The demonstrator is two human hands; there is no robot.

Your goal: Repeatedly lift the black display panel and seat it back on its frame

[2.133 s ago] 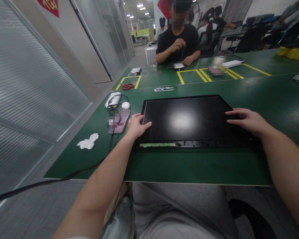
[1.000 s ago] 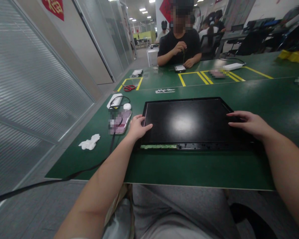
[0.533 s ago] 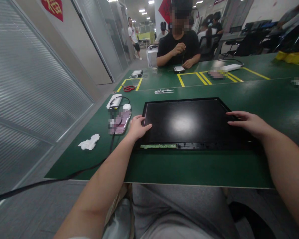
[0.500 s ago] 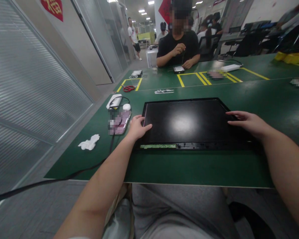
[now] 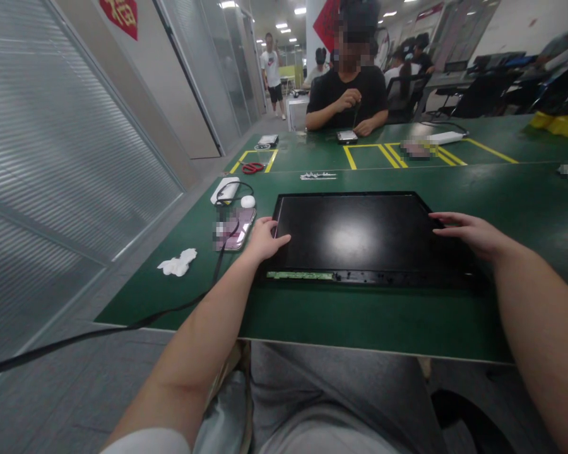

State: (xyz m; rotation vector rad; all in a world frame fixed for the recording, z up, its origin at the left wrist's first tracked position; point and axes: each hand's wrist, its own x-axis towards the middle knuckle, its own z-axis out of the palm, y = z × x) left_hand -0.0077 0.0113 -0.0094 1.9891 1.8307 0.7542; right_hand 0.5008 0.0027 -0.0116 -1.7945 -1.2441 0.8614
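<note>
A black flat display panel [image 5: 360,233] lies face up on the green table [image 5: 350,315], with a thin green circuit strip [image 5: 299,275] along its near edge. My left hand [image 5: 265,238] rests on the panel's left edge, thumb on top and fingers curled round the side. My right hand [image 5: 471,232] lies flat on the panel's right edge with fingers stretched out.
Left of the panel lie a phone [image 5: 235,230], a white charger [image 5: 225,190] with a black cable [image 5: 170,312], a white earbud case [image 5: 248,201] and a crumpled tissue [image 5: 177,264]. Red scissors [image 5: 252,168] lie farther back. A person in black [image 5: 348,94] sits across the table.
My hands have stayed on the panel's edges. The view has shifted slightly, and a person in white has walked nearer along the corridor.
</note>
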